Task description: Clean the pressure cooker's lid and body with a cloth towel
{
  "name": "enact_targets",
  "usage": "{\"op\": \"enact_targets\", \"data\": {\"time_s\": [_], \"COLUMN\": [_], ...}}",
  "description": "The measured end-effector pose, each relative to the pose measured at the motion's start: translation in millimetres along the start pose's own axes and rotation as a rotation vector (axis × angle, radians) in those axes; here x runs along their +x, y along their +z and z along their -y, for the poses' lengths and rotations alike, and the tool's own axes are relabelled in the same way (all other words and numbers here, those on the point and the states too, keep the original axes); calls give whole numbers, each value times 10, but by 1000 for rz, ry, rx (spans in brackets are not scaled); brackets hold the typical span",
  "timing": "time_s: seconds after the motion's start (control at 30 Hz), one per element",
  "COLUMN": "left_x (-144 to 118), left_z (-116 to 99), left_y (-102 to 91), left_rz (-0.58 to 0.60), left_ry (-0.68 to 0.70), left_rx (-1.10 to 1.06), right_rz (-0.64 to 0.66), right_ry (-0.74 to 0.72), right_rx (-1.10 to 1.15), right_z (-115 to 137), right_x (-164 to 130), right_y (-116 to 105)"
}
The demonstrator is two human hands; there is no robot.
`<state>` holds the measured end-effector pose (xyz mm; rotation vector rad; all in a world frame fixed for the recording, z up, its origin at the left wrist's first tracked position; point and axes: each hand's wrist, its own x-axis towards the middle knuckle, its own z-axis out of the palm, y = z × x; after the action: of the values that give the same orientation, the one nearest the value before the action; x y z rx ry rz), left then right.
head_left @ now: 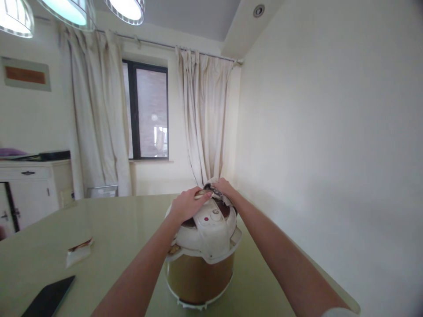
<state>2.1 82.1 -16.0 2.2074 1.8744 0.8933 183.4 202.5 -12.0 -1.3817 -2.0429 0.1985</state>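
Observation:
A gold-bodied electric pressure cooker (198,277) with a white lid (211,235) stands on the pale green table (132,229) right in front of me. My left hand (188,204) lies flat on the far left part of the lid. My right hand (224,187) is at the lid's far edge, its fingers closed on a crumpled white and dark cloth or wipe (211,188). Both forearms reach over the cooker. A red dot and a small white knob (215,215) show on the lid's handle bar.
A folded white packet (78,252) lies on the table to the left, and a dark flat phone or tablet (49,299) near the front left edge. A white wall runs close on the right. Curtains, a window and a white cabinet (33,189) stand behind.

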Motion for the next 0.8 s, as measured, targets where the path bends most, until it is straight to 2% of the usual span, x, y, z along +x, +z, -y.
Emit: {"op": "enact_targets", "data": {"time_s": [0.13, 0.23, 0.33, 0.57, 0.67, 0.73, 0.8], "left_x": [10, 28, 44, 70, 69, 64, 56], "left_z": [12, 30, 46, 60, 64, 62, 58], "left_y": [19, 36, 45, 58, 59, 52, 44], "left_rz": [-5, 0, 2, 11, 7, 11, 14], "left_ry": [-8, 18, 58, 72, 75, 76, 66], "left_rx": [-13, -33, -57, -75, -71, -68, -56], "right_rz": [-2, -63, -135, -145, -174, -217, -214], "right_ry": [57, 41, 17, -115, -4, 150, 216], "right_rx": [31, 55, 81, 157, 184, 187, 243], "right_z": [-24, -45, -71, -69, -78, -111, -175], "right_x": [-190, -440, -769, -1600, -1613, -1441, -1180], "right_y": [-18, -110, -250, -517, -503, -445, -355]}}
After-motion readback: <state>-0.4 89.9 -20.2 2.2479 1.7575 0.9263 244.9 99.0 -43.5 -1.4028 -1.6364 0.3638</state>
